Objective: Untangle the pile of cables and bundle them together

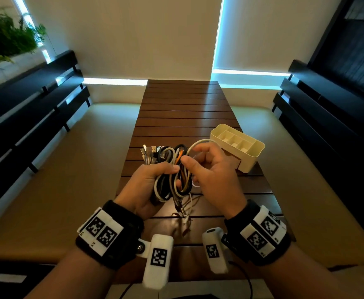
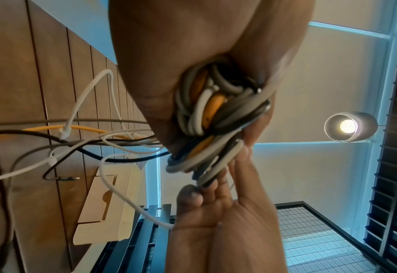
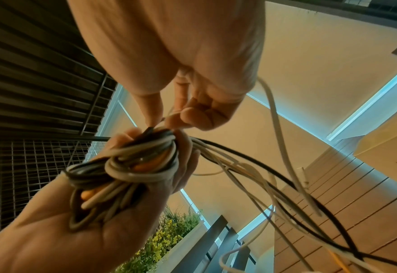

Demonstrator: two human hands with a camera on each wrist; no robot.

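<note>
My left hand (image 1: 153, 178) grips a coiled bundle of cables (image 1: 172, 184), black, white, grey and orange, held above the wooden table (image 1: 183, 108). Several plugs (image 1: 148, 153) stick up out of the fist. My right hand (image 1: 209, 175) is just right of the bundle and pinches a thin white cable (image 1: 198, 143) between thumb and forefinger; that cable arcs over the hand. In the right wrist view the pinch (image 3: 167, 118) sits at the top of the bundle (image 3: 134, 166). Loose cable ends (image 1: 184, 212) hang from the bundle to the table, and also trail away as loose ends (image 2: 76, 140).
A cream organiser box (image 1: 239, 145) with several compartments stands on the table just beyond my right hand. Dark slatted benches (image 1: 36, 108) flank the table on both sides. A planter with greenery (image 1: 6, 35) is at the far left.
</note>
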